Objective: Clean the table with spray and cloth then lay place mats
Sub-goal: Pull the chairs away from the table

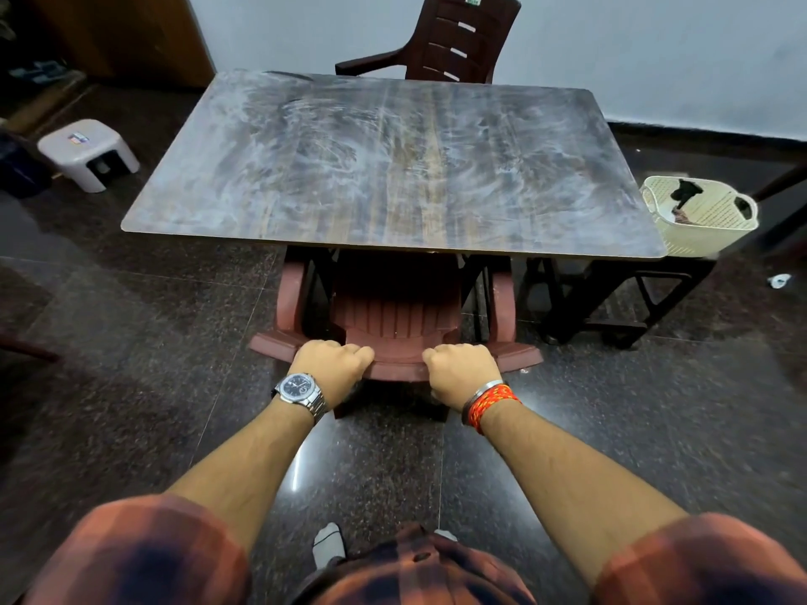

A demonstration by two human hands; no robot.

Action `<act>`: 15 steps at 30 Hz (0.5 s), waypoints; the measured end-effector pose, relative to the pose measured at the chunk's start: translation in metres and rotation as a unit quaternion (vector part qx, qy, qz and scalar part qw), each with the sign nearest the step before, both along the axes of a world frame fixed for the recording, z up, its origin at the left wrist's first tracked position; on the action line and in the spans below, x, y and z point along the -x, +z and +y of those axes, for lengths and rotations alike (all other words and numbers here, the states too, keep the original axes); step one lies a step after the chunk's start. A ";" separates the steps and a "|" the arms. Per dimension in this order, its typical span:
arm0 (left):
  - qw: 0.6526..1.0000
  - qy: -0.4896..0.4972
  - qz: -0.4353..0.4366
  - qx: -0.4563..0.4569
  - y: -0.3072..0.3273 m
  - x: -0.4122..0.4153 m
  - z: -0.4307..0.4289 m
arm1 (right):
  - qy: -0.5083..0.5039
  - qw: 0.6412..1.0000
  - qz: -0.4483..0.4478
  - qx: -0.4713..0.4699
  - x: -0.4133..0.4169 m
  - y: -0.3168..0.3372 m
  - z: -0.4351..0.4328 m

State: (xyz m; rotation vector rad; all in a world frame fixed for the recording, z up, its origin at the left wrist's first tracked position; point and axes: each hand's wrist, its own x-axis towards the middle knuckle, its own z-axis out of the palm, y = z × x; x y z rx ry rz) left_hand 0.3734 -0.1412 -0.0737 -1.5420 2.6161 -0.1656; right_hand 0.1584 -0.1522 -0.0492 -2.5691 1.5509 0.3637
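A rectangular wooden table (393,168) stands ahead of me, its dark top covered in whitish smears and swirls. Nothing lies on it. A reddish-brown plastic chair (393,312) is tucked under the table's near edge. My left hand (334,362) and my right hand (458,364) both grip the top of that chair's backrest, fingers curled over it. No spray bottle, cloth or place mats can be made out on the table.
A second dark brown chair (454,37) stands at the far side against the white wall. A cream plastic basket (703,220) with dark items inside sits on a stand at the table's right. A small white stool (87,152) is on the floor at the left.
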 end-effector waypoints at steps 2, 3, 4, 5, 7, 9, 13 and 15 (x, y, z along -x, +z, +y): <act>1.000 -0.004 0.005 0.004 -0.001 0.001 0.000 | -0.002 1.000 0.003 0.000 0.000 0.000 -0.001; 1.000 -0.001 0.001 0.002 0.001 0.002 0.000 | -0.001 1.000 0.001 0.002 0.001 -0.002 -0.001; 1.000 0.003 -0.011 -0.003 0.003 0.003 0.001 | 0.003 1.000 -0.003 0.006 0.001 -0.004 -0.001; 1.000 0.005 -0.017 -0.017 0.005 0.003 0.002 | 0.015 1.000 -0.021 0.016 0.003 -0.006 0.000; 0.998 0.018 -0.020 -0.057 0.009 0.003 0.001 | 0.059 0.993 -0.090 0.049 0.005 -0.009 0.004; 0.996 -0.008 0.009 -0.089 0.014 -0.005 -0.001 | 0.122 0.979 -0.155 0.058 0.003 -0.009 0.006; 0.991 -0.010 0.107 -0.076 0.032 -0.052 -0.008 | 0.153 0.947 -0.269 0.088 -0.035 -0.001 -0.004; 0.988 0.031 0.143 -0.045 0.039 -0.084 -0.011 | 0.139 0.943 -0.281 0.109 -0.071 0.004 -0.017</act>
